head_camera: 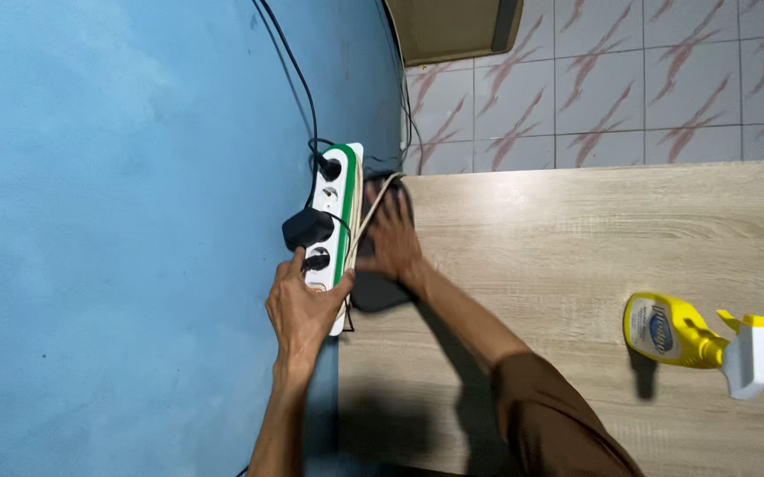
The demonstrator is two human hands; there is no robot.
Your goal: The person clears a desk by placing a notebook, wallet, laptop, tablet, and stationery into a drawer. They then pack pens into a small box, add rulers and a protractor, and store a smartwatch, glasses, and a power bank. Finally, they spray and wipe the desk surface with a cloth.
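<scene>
A white power strip (344, 181) with a green stripe lies along the left edge of a wooden table (594, 230), against a blue wall. Black plugs and a black adapter (307, 227) sit in its sockets. My left hand (300, 305) grips the near end of the strip, the index finger touching the adapter. My right hand (391, 237) lies flat, fingers spread, on a dark cloth (380, 291) pressed on the tabletop right beside the strip. A brown sleeve covers my right forearm.
A yellow spray bottle (695, 337) with a white trigger head lies on its side at the right of the table. Black cables (298, 79) run up the blue wall (117, 221). Tiled floor (611, 79) and a beige furniture edge (452, 26) lie beyond the table.
</scene>
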